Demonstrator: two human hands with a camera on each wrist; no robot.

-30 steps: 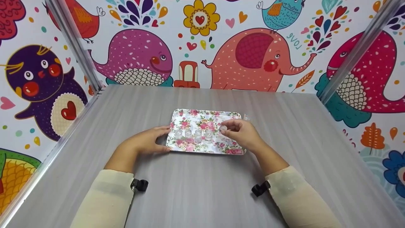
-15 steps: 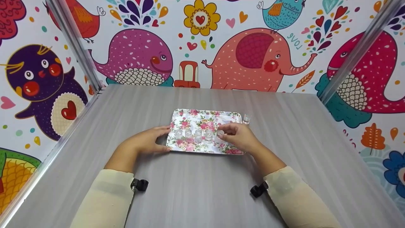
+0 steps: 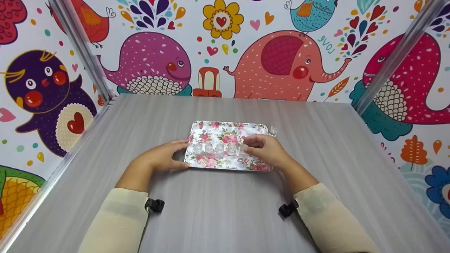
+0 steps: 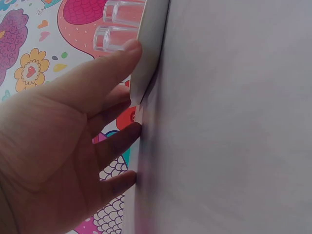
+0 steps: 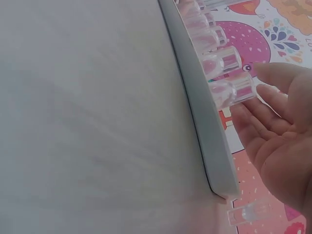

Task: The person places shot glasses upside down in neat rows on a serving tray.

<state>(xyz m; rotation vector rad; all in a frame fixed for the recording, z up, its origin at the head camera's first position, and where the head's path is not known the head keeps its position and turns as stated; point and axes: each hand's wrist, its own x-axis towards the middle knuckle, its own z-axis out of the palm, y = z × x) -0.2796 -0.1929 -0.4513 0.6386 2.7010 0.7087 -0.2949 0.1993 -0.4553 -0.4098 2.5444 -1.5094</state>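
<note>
A floral tray (image 3: 218, 125) lies on the table, with several small clear cups (image 3: 219, 150) standing on it in a row. My left hand (image 3: 163, 155) rests against the tray's left end. Its thumb (image 4: 130, 46) lies on the rim near the front corner, and its other fingers extend loosely along the side. Over the right part of the tray, my right hand (image 3: 269, 150) is around the rightmost cup (image 5: 231, 91), which stands upright. In the right wrist view its thumb (image 5: 273, 74) is spread away from the fingers, with a small gap beside the cup.
Another clear cup (image 3: 274, 131) stands on the table just off the tray's right end, behind my right hand. Grey wood-grain table (image 3: 225, 207) surrounds the tray. A wall with cartoon animals (image 3: 274, 66) closes off the back, with metal posts (image 3: 386, 66) at the corners.
My right hand has brought the rightmost cup left and down to stand at the end of the row, and its fingers have loosened. The left hand has stayed at the tray.
</note>
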